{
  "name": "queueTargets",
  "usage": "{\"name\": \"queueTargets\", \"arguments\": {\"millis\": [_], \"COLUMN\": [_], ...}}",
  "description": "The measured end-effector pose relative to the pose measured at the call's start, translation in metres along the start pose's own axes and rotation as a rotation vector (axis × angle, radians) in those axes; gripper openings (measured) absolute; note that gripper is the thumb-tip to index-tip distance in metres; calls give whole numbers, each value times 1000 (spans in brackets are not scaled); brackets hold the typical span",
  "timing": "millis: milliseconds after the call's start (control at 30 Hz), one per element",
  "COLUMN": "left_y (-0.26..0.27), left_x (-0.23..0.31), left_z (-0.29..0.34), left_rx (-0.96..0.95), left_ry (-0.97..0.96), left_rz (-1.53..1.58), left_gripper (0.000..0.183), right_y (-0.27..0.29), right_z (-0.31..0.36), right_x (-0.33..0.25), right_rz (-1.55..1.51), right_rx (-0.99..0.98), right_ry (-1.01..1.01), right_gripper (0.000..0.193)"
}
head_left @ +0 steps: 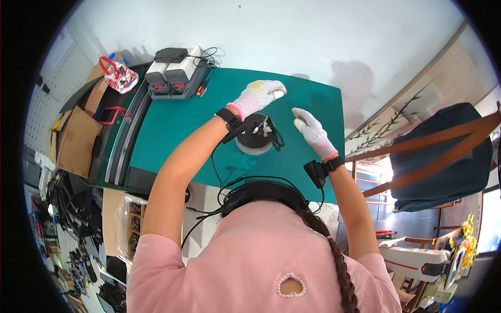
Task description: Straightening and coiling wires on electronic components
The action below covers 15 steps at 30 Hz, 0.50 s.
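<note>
A round black device with a pale grey base (254,136) stands on the green tabletop. White connectors (266,127) and a dark looped cable (278,140) lie at its top and right side. My left hand (262,95), in a white glove with a pink cuff, is beyond the device with its fingers bent and drawn together. To the right of the device is my right hand (311,128), gloved alike, thumb and fingers close together. What either hand holds, if anything, is too small to make out. Both wrists wear black strapped units.
A white and grey twin-bay unit (175,74) stands at the table's far left, beside orange-handled tools (200,92). Metal rails (125,136), a cardboard box (78,142) and a patterned bag (121,78) are further left. At right hangs a dark bag with brown straps (443,156).
</note>
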State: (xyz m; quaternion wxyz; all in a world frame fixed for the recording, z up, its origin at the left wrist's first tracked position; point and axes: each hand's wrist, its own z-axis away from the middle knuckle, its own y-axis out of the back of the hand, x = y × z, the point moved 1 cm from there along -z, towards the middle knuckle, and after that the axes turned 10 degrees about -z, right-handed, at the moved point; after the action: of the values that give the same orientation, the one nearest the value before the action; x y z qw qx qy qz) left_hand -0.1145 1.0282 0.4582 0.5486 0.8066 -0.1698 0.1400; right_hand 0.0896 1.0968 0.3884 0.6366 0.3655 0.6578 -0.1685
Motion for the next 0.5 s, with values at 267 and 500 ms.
{"name": "queueTargets", "arguments": {"millis": [267,500], "left_y": [-7,-31], "left_x": [-37,-41], "left_z": [16,95], "left_rx": [-278,-246], "left_ry": [88,126], "left_rz": [-65,260], "left_gripper": [28,35], "right_y": [-25,-42], "right_z": [-2,-46], "right_x": [-5,-1], "right_rz": [154,690], "right_rx": [-59,-353], "right_ry": [20,121], "right_gripper": [39,23]}}
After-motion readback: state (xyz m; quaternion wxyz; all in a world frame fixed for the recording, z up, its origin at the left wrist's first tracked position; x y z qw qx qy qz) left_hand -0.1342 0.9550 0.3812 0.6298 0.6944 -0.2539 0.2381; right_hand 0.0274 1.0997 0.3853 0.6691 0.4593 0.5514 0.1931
